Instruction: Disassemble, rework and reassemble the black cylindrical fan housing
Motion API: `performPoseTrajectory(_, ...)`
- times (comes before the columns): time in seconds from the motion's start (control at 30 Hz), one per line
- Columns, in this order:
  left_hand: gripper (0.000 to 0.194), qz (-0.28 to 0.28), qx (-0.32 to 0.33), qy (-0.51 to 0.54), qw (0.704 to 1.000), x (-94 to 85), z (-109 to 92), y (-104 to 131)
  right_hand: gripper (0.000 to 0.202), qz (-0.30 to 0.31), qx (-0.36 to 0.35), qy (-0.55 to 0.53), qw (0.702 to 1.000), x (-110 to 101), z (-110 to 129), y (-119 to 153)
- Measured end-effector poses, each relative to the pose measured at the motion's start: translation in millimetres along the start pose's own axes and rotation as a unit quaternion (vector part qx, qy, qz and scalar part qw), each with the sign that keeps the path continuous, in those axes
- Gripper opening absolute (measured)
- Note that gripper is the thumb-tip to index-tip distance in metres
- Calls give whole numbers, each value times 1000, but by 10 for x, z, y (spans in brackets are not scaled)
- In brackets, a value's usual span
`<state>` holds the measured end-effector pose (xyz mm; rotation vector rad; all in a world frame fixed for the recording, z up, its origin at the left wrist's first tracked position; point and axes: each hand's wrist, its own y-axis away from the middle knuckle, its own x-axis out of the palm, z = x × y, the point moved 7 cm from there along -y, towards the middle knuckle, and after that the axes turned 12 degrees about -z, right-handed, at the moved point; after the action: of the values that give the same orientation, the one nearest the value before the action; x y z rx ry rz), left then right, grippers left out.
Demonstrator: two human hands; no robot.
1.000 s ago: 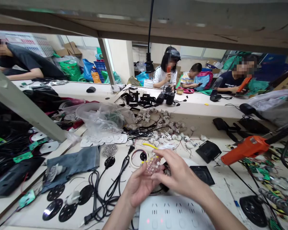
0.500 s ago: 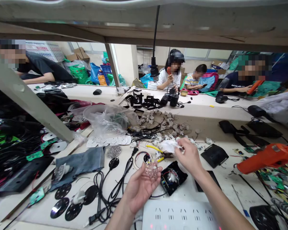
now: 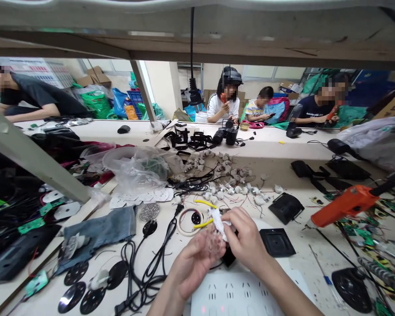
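My left hand (image 3: 195, 262) is palm up, its fingers curled around a clear round plastic lens (image 3: 213, 245) with small round bumps. Pinched in my right hand (image 3: 245, 239) is a crumpled white cloth or tissue (image 3: 220, 224), which meets the lens from above. Under my hands, a black plastic housing (image 3: 229, 259) is mostly hidden. Just beyond them lie yellow-handled pliers (image 3: 206, 203) and a roll of tape (image 3: 181, 227). A white power strip (image 3: 230, 287) sits below my wrists.
An orange electric screwdriver (image 3: 344, 206) is at the right, near a square black cover (image 3: 277, 242). Black cables (image 3: 159, 250), dark discs (image 3: 92, 299) and a denim cloth (image 3: 100, 232) lie left. Small white parts (image 3: 230, 173) are heaped behind. Several people sit across the bench.
My right hand has brought the white cloth down and toward me onto the lens in my left hand. The view has turned slightly right.
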<state>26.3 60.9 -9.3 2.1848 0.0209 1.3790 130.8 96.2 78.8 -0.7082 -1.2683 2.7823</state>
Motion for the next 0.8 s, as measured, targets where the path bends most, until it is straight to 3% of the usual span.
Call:
performPoseTrajectory(0.1, 43, 23, 8, -15, 1000, 79, -4, 37, 17, -31, -35, 25, 999, -90, 165, 89)
performPoseTrajectory(0.27, 28, -18, 33, 0, 999, 105, -28, 24, 19, -21, -66, 16, 997, -53, 473, 234)
performPoseTrajectory(0.4, 35, -28, 60, -45, 997, 92, -42, 19, 16, -31, -35, 8, 999, -75, 331, 223)
performPoseTrajectory(0.47, 47, -44, 107, -133, 984, 62, -102, 24, 14, -50, 7, 3, 999, -169, 162, 165)
performPoseTrajectory(0.53, 63, -84, 203, -270, 937, 39, -246, 60, 12, -66, 63, -6, 996, -290, -4, 91)
performPoseTrajectory(0.6, 74, -128, 310, -402, 852, 76, -417, 147, 11, -72, 97, -9, 993, -391, -92, 19)
performPoseTrajectory(0.67, 76, -149, 373, -484, 777, 150, -515, 241, 11, -48, 90, -10, 995, -406, -74, -33)
performPoseTrajectory(0.8, 77, -135, 419, -555, 706, 269, -530, 353, 18, 63, 9, 6, 998, -158, 138, 35)
